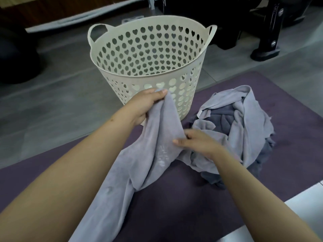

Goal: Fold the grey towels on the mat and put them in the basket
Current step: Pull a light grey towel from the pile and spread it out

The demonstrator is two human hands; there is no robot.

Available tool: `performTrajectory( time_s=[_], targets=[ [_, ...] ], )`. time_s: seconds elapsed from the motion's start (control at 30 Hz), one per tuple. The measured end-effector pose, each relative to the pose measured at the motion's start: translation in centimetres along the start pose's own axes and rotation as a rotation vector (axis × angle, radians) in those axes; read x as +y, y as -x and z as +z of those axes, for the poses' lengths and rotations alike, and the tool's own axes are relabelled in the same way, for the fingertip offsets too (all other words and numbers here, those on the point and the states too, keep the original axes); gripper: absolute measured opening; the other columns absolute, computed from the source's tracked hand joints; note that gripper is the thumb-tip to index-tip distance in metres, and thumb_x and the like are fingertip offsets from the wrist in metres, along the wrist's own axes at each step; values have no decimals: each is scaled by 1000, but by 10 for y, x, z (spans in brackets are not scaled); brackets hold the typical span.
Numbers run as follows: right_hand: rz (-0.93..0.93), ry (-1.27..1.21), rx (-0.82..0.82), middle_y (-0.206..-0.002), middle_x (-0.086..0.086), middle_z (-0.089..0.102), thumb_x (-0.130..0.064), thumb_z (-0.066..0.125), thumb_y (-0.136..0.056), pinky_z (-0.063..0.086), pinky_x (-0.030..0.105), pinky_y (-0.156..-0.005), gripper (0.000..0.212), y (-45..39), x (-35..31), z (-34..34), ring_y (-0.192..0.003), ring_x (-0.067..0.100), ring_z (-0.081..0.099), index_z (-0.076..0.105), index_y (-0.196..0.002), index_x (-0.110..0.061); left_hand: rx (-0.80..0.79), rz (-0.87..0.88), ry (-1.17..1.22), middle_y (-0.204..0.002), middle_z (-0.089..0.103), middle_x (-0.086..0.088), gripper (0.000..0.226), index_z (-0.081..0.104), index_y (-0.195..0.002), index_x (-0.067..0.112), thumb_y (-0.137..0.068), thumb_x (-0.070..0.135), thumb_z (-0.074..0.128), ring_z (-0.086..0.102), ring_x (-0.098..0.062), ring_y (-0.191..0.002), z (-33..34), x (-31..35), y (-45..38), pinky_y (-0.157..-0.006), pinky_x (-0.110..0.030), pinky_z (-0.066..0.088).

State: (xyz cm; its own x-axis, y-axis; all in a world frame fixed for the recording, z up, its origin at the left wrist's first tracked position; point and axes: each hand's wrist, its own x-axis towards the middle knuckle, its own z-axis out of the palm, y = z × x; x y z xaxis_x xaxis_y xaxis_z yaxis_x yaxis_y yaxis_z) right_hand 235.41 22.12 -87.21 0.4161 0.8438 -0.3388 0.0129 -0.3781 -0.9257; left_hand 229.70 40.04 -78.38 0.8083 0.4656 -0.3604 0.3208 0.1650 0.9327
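A light grey towel point(132, 165) hangs from my hands and trails down over the purple mat point(183, 203) toward the lower left. My left hand point(146, 103) pinches its top edge just in front of the basket. Lower and to the right, my right hand point(195, 144) grips the same towel's edge. A crumpled pile of light and dark grey towels point(241, 123) lies on the mat to the right. The cream plastic basket point(132, 21) with heart-shaped and round holes stands upright at the mat's far edge; nothing shows inside it.
Grey tiled floor point(61, 95) surrounds the mat. Black equipment legs point(269, 41) stand at the back right and a dark rounded object point(15, 55) sits at the left. A pale strip of floor point(305, 203) borders the mat at the lower right.
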Motion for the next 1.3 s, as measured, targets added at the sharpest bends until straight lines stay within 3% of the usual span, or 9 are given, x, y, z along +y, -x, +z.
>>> performTrajectory(
  time_s=[0.07,0.13,0.27,0.47,0.7,0.9,1.03,1.13,1.3],
  targets=[
    [114,210,-72,-75,-4,67,-36,65,-87,50,22,-75,21,2,14,2,-78,13,64,65,-74,-20,93,5,91,-87,71,1,8,64,-97,16,-93,22,60,66,-13,-84,-4,3,-3,-82,-27,52],
    [231,289,-119,-69,-6,60,-43,61,-89,48,20,-71,27,6,26,-3,-71,9,58,59,-70,-24,204,27,110,-92,70,1,9,63,-99,18,-92,25,62,65,-13,-88,-9,7,-5,-84,-29,52],
    [290,384,-178,-112,0,67,-47,54,-91,45,33,-98,39,22,35,-27,-106,16,60,64,-113,-16,325,51,71,-96,69,3,11,64,-98,22,-91,31,63,64,-14,-93,-16,6,-9,-83,-28,52],
    [214,280,233,-97,0,67,-41,46,-96,45,36,-92,32,57,39,-73,-98,21,61,66,-91,-17,363,139,-14,-83,65,9,15,63,-81,27,-94,34,59,59,-7,-79,-4,1,-14,-70,-19,47],
    [164,338,389,-70,4,56,-39,49,-95,43,32,-70,43,75,21,-99,-67,17,51,54,-70,-4,319,168,-196,-72,56,13,19,66,-90,17,-96,31,55,47,1,-64,25,-3,-29,-57,-13,39],
    [43,424,416,-59,-5,41,-34,47,-98,32,24,-59,43,60,-2,-69,-57,9,38,38,-59,-18,353,120,-231,-67,55,3,25,63,-74,13,-94,29,59,49,-12,-66,6,-33,-34,-81,-41,53],
    [-2,481,315,-58,-4,38,-33,44,-99,27,22,-52,43,35,-14,-30,-54,10,35,36,-61,-15,422,118,-223,-71,55,7,21,62,-81,10,-95,25,57,45,-1,-61,-30,-58,-24,-56,-8,40],
    [-28,480,262,-59,-5,45,-34,43,-99,32,19,-53,43,15,-23,6,-56,8,41,46,-64,-10,435,32,-120,-68,54,1,23,58,-77,15,-97,24,54,47,0,-49,-69,-77,-10,-46,-10,40],
    [-98,499,137,-69,7,53,-35,42,-99,39,28,-64,45,-16,-42,79,-65,14,44,52,-78,3,473,-28,184,-78,59,-4,24,55,-82,12,-102,20,44,59,-2,-55,-146,-118,30,-57,-13,52]
  ],
)
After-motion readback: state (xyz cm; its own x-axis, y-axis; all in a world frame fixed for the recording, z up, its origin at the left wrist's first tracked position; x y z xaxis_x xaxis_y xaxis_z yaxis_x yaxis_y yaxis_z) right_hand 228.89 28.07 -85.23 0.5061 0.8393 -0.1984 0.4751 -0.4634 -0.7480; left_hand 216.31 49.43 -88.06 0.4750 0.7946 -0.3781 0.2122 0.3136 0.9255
